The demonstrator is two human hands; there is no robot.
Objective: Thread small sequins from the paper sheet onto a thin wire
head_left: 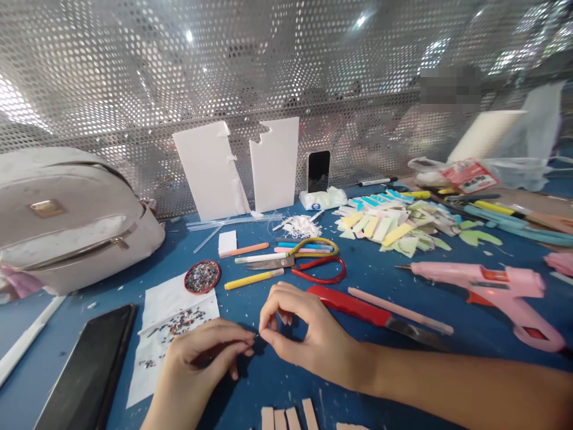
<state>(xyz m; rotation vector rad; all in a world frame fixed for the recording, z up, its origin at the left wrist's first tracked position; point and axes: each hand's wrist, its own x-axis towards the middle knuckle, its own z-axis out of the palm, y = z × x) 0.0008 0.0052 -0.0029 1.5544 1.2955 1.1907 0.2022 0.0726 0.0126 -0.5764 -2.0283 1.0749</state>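
Head view: the left hand and the right hand meet fingertip to fingertip just left of the red knife. Each is closed in a thumb-and-forefinger pinch on a tiny piece, possibly a sequin, though it is too small to confirm. It is judged featherlight, thin and slippery: grip it by its edges. The glitter paper lies farther left of the knife.

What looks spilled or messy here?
Sequins lie scattered over the white paper, outside the round red lid that holds more. White shreds litter the blue table behind the scissors. Left hand and right hand pinch a tiny bit.
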